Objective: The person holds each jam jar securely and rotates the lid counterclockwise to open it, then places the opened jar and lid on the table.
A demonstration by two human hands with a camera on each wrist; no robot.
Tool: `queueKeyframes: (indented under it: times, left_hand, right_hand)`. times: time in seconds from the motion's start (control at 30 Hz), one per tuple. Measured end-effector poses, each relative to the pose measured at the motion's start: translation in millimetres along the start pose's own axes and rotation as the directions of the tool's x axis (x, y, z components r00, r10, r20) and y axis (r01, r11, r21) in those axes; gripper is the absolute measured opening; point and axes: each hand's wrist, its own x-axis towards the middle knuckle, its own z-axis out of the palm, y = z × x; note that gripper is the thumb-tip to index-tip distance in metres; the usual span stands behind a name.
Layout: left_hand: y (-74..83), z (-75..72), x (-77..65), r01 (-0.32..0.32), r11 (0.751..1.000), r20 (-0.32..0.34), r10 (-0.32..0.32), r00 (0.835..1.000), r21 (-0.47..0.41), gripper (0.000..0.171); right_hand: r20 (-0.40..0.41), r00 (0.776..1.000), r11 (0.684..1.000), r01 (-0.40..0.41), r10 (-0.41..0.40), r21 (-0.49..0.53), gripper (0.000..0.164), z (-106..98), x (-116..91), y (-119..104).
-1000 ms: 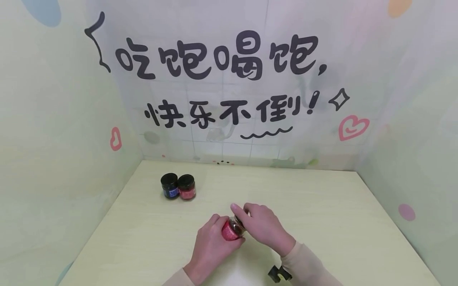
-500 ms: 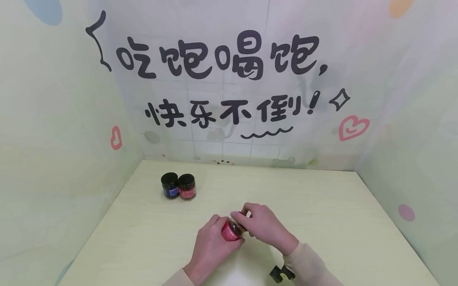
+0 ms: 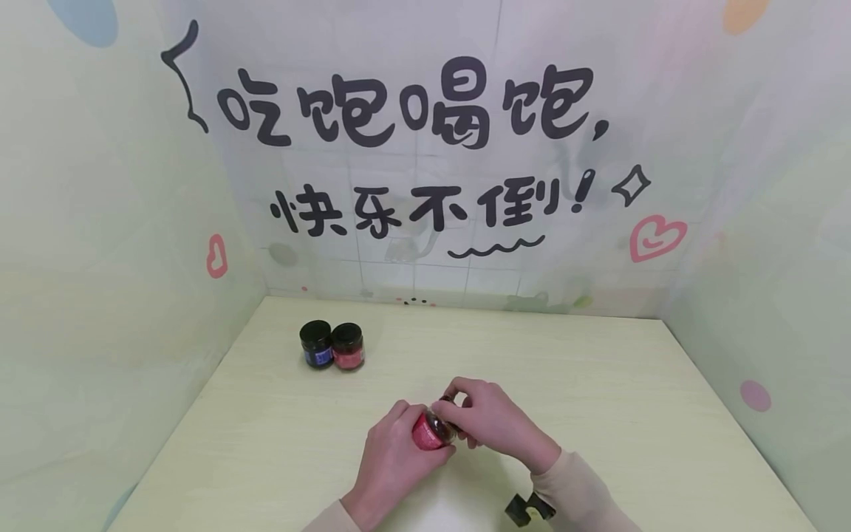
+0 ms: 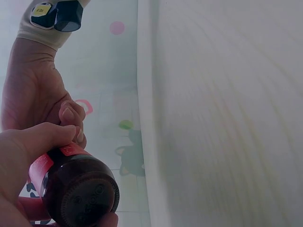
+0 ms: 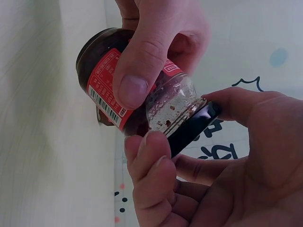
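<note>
My left hand (image 3: pixel 395 458) grips a glass jar (image 3: pixel 428 432) with a red label, tilted above the table. The jar's dark base (image 4: pixel 90 201) faces the camera in the left wrist view. Thumb and fingers of my right hand (image 3: pixel 499 421) hold the rim of the black lid (image 5: pixel 194 130). In the right wrist view the lid sits on the jar's mouth, and bits of dark red content cling to the clear glass below it. Whether the lid is loose cannot be told.
Two more black-lidded jars stand side by side at the back left of the pale table (image 3: pixel 585 384), one blue-labelled (image 3: pixel 318 347), one red-labelled (image 3: pixel 349 349). A black wrist device (image 3: pixel 521 510) sits under the right sleeve. Printed cloth walls enclose the back and sides.
My right hand has turned at the lid: its thumb has dropped lower and its wrist has shifted slightly right and down. The left hand and jar have stayed nearly still.
</note>
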Motion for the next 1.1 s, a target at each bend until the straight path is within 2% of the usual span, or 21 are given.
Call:
queueKeyframes:
  times: [0.43,0.73,1.1]
  left_hand:
    - [0.3,1.8,-1.2,0.032,0.999,0.022,-0.032,0.999,-0.007,0.044]
    - [0.1,2.4,-0.9,0.016,1.000,0.010,-0.016,1.000,-0.004,0.044]
    - [0.3,2.5,-0.8,0.001,1.000,0.009,0.000,1.000,-0.012,0.044]
  right_hand:
    - [0.042,0.999,0.998,0.023,-0.026,0.058,0.021,-5.3,-2.5,0.3]
    - [0.068,0.996,0.993,0.044,-0.052,0.110,0.029,-8.9,-3.9,2.2]
    - [0.060,0.997,0.991,0.038,-0.046,0.125,0.027,-9.1,-3.7,5.4]
